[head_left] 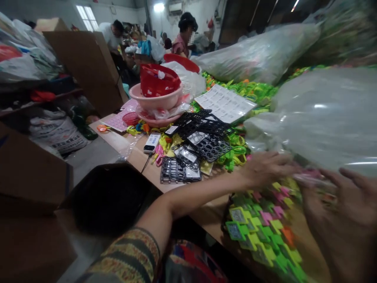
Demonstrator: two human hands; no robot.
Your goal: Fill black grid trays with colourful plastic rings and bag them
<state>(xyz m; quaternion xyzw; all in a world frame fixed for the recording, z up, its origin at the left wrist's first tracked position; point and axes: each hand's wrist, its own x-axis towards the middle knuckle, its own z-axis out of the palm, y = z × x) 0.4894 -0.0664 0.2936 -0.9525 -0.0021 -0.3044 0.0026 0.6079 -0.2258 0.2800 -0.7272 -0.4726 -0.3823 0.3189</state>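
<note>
My left hand reaches across to the right, its fingertips blurred beside the big clear plastic bag. Whether those fingers grip anything is not plain. Facing it at the right edge, my right hand has its thumb and fingers apart. A pinkish item, partly under plastic film, lies between the hands; its kind is unclear. Below them, small plastic pieces in green, yellow, pink and orange sit in slanted rows, some with grey printed squares. A dark edge shows along the left of these rows.
Black plastic lattice trays lie stacked mid-table near a white device with a cable. Behind are a white printed sheet, heaped green pieces and a pink basin. A dark-lined box stands left. Other people work farther back.
</note>
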